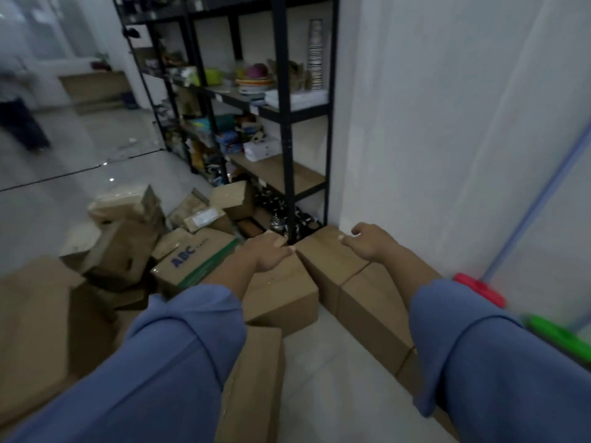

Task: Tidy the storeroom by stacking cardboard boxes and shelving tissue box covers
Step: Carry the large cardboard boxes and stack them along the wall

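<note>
left hand (pixel 270 254) gripped the far edge of a cardboard box (pixel 281 292), seemingly to square it against the wall-side box (pixel 332 263) at its 3 o'clock, where the right hand (pixel 371 243) hovered loosely curled, holding nothing.

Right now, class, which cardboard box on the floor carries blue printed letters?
The ABC box beside the left hand, with a green stripe along its edge; the others show no blue lettering.

Left hand (pixel 271 252), right hand (pixel 372 243) outstretched.
</note>
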